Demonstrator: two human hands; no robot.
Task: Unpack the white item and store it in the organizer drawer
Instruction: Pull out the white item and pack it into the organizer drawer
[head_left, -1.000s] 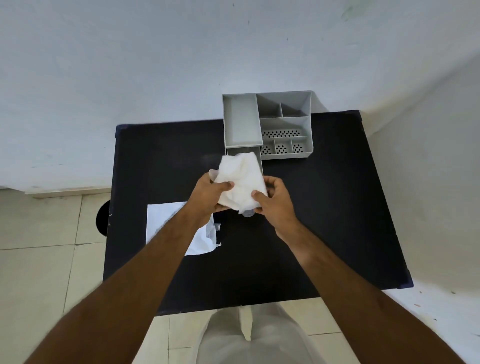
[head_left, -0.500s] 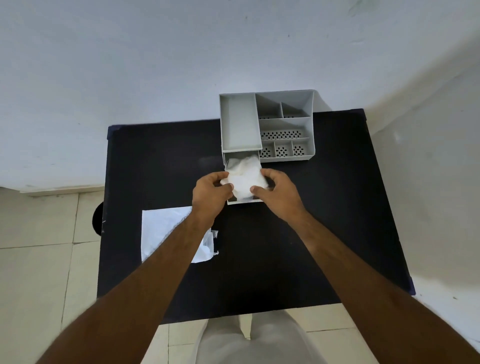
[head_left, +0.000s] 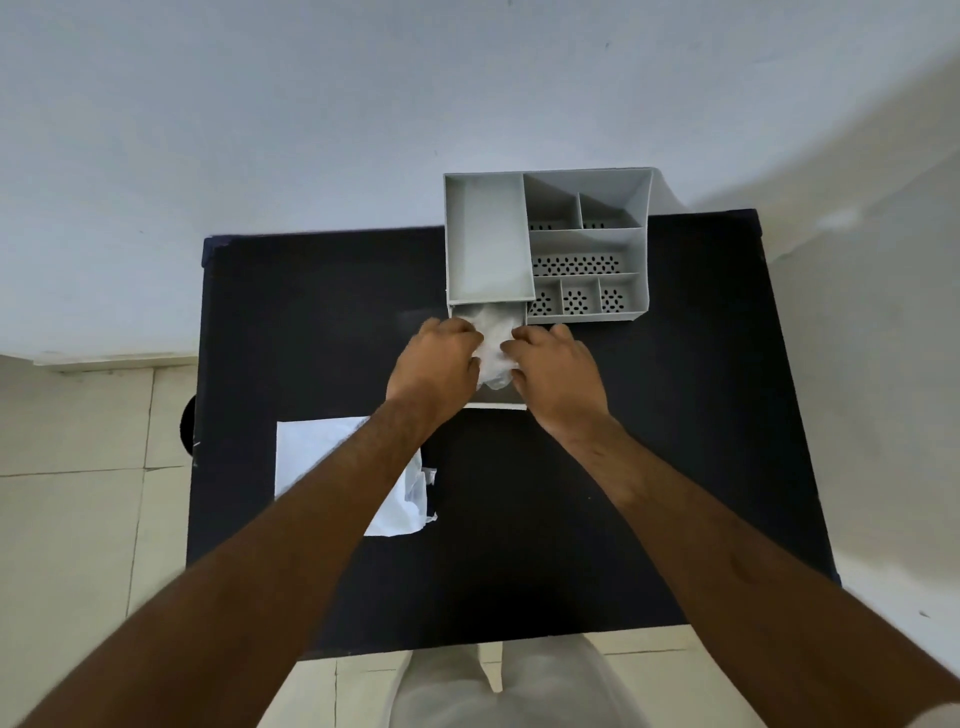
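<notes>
— Where is the white item (head_left: 493, 345) now?

— It is in the open drawer (head_left: 496, 404) of the grey organizer (head_left: 587, 244), which is pulled out toward me on the black table (head_left: 322, 322). The far part of the item lies under the tray above, and the near part stands up between my two hands. The empty wrapper (head_left: 317, 452) lies apart, on the left of the table.

— And your fingers?

— My left hand (head_left: 436, 358) presses on the left side of the item with the fingers curled together on it. My right hand (head_left: 556, 369) does the same on the right side. I cannot see the fingertips well, because they go down into the folds, but both hands are closed on the item and not spread.

— How does it feel to handle, you think?

— I judge it is very light and soft, like thin cloth or tissue. It is wrinkled and takes the shape of my hands. It is not slippery and it will not break, but it may spring up again when I let go.

— So where to hold it?

— On the two sides, as now, and then I would press on the top of the raised part, so it goes below the drawer edge. If some corner stays over the front wall, I think the drawer can catch it when closing.
</notes>
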